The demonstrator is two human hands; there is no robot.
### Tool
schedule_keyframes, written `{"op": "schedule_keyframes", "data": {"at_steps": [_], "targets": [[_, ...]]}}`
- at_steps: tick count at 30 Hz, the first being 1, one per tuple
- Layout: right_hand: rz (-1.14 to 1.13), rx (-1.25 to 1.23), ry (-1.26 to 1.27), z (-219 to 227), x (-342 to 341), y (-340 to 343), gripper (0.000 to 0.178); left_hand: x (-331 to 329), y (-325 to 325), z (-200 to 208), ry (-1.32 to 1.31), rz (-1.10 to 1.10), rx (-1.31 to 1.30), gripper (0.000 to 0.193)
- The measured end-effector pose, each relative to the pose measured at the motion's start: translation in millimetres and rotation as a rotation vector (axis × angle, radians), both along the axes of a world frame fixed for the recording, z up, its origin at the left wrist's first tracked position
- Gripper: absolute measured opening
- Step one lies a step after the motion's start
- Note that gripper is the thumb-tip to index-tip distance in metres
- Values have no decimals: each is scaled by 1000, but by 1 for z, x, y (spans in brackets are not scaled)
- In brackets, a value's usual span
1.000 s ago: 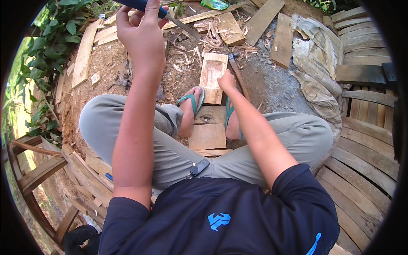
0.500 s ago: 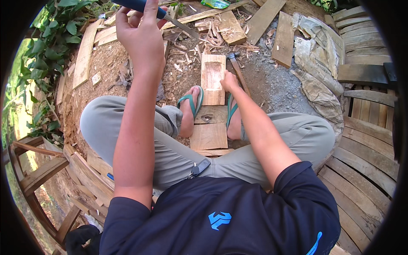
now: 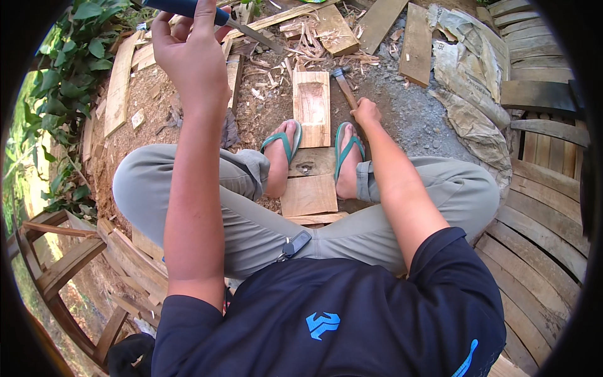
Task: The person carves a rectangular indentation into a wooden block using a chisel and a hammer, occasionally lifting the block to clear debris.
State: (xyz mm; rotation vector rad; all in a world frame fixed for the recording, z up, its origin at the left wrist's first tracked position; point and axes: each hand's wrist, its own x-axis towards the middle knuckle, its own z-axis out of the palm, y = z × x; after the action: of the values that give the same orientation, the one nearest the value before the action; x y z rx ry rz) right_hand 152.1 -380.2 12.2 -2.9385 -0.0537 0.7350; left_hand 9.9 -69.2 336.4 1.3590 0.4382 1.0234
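Raised at the upper left, my left hand [image 3: 191, 60] grips the blue handle of a chisel [image 3: 254, 36], whose metal blade points to the right. My right hand [image 3: 365, 112] is closed round the wooden handle of a hammer [image 3: 343, 87] lying on the ground, its dark head pointing away from me. Between the two hands, just beyond my feet, lies a wooden block [image 3: 312, 133] with a rough rectangular hollow cut into its top. The hammer is to the right of the block, a little apart from it.
My feet in green flip-flops [image 3: 347, 151] flank a short board [image 3: 309, 196]. Wood shavings [image 3: 308, 49] and offcuts [image 3: 336, 31] litter the far ground. Crumpled sacking [image 3: 461, 88] and a slatted wood structure [image 3: 534, 220] stand right; leafy plants [image 3: 81, 69] and a wooden frame [image 3: 69, 264] are left.
My right hand has left the block's edge, moved right and closed on the hammer's handle. My left hand still holds the chisel up, slightly further left in view.
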Motion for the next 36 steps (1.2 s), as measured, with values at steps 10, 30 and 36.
{"op": "schedule_keyframes", "data": {"at_steps": [10, 30, 36], "targets": [[-79, 50, 45, 53, 10, 37, 39, -4, 3, -1, 2, 16, -8, 45], [731, -448, -524, 437, 83, -89, 27, -36, -4, 192, 18, -474, 505, 52], [740, -439, -233, 387, 123, -92, 32, 1, 61, 161, 115, -540, 488, 52]]}}
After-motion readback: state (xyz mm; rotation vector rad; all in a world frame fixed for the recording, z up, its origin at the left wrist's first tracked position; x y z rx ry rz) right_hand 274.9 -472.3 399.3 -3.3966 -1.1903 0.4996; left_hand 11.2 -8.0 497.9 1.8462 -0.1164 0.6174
